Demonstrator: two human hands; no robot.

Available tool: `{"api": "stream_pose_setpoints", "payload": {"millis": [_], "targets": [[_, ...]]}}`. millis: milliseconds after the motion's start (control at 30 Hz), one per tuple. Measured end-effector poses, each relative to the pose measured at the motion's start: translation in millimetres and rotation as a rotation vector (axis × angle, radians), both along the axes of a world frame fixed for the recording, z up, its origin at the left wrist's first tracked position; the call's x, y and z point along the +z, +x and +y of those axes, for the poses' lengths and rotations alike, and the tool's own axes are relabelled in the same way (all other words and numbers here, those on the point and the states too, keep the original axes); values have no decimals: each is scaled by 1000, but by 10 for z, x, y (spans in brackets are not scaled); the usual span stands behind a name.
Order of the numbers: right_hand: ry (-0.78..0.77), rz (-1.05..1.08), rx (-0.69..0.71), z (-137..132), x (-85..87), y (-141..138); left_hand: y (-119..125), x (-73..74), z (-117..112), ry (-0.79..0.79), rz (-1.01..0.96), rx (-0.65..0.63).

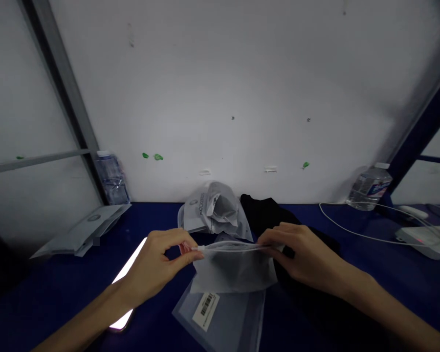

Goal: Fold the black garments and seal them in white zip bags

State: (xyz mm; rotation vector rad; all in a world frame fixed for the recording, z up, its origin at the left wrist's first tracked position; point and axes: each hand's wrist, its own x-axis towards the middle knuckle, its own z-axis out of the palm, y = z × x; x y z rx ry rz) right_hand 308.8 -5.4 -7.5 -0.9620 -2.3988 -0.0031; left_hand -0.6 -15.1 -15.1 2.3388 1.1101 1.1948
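Observation:
A frosted zip bag (234, 271) hangs between my two hands, its top edge stretched sideways and the mouth slightly parted. My left hand (165, 259) pinches the left end of the zip, at the white slider. At the opposite end, the fingers of my right hand (297, 249) are closed on the bag's rim. Below it a larger clear plastic bag (238, 322) with a white barcode label (206, 311) lies on the table. Black cloth (267, 210) spreads under and behind my right hand.
Printed bags (196, 212) are heaped by the wall on the blue table (150, 215). A lit phone (122, 318) lies beneath my left forearm. Flat packets (91, 222) and a water bottle (113, 180) stand left; another bottle (370, 188), a cable (346, 233) and a white power strip (427, 242) are right.

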Motion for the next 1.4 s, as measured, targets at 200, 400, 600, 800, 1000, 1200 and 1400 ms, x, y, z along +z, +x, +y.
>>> {"api": "stream_pose_setpoints", "payload": {"millis": [200, 400, 600, 800, 1000, 1200, 1400], "targets": [[5, -61, 19, -52, 45, -166, 30, -45, -32, -3, 32, -78], [18, 57, 45, 58, 44, -236, -26, -19, -36, 116, -15, 95], [108, 260, -128, 72, 197, -50, 14, 9, -133, 144, 347, -210], [164, 195, -170, 129, 163, 48, 150, -16, -246, -223, 660, -325], [197, 227, -168, 163, 119, 81, 105, -109, -273, -292, 717, -260], [168, 213, -155, 171, 109, 91, 114, -134, -297, -217, 696, -166], [155, 226, -152, 171, 84, 89, 123, -240, -223, -270, 754, -119]]}}
